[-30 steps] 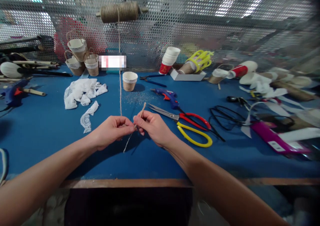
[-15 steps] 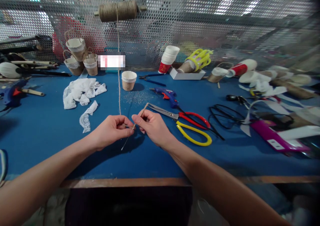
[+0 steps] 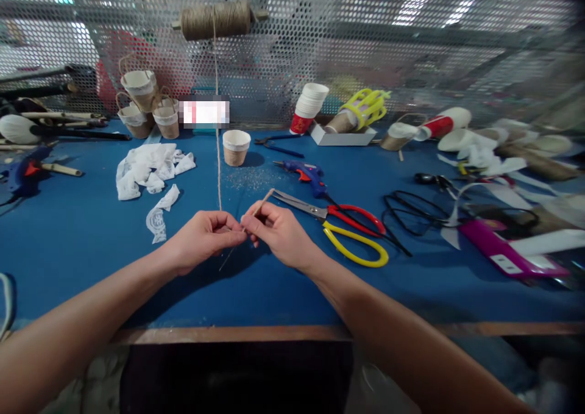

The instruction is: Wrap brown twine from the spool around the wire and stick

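Note:
Twine [image 3: 218, 170] runs down from a spool [image 3: 216, 21] on the mesh wall to my left hand [image 3: 211, 238], whose thumb and fingers pinch it. Against those fingertips, my right hand [image 3: 274, 230] is closed on a twine-wrapped piece, its wrapped end [image 3: 265, 199] slanting up past the fingers. A thin wire [image 3: 225, 260] sticks out below the hands. Where twine and wire meet is hidden by my fingers. Behind the hands stands a small twine-wrapped cup [image 3: 236, 149] with a white rim. Scissors [image 3: 315, 210] with red and yellow handles lie right of my right hand.
A blue glue gun [image 3: 311, 176] and pliers [image 3: 280, 146] lie behind the scissors. White lace [image 3: 148, 167] is heaped at left, near several handled baskets [image 3: 142, 91]. Stacked paper cups [image 3: 307, 109] lean by a white box [image 3: 342, 137]. Black cable [image 3: 402, 213] and a purple packet [image 3: 503, 249] are at right.
The wrapped end in my right hand has tilted over to the right. The wire below shows a shorter length, and my fingertips have come closer together. The cup and tools stay put.

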Available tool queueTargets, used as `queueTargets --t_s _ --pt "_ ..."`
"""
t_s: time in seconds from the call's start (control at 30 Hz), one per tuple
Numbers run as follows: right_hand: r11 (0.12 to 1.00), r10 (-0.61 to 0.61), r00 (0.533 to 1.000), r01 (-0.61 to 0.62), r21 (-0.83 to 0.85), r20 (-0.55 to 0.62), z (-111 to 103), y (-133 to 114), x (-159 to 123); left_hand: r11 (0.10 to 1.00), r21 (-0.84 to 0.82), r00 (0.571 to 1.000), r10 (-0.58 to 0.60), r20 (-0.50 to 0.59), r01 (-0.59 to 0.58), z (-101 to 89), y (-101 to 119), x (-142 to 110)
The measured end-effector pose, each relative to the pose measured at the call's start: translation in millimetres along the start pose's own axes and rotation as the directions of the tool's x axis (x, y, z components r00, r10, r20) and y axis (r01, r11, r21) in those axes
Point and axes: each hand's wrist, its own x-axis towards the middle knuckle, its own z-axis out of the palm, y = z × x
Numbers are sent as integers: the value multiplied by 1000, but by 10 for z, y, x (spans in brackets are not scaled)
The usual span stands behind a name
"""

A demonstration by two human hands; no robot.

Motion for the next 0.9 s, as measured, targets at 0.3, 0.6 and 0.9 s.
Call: queueTargets --t_s 0.3,0.6,0.9 --pt "998 68 998 -68 -5 -4 -9 31 21 956 264 991 130 18 -130 -92 48 9" --pt "997 61 998 -62 -40 -27 -7 65 27 915 360 976 213 -55 -179 -23 21 9" --pt "986 48 996 -60 -154 -79 -20 66 27 936 323 985 165 -55 -139 -25 86 -24"
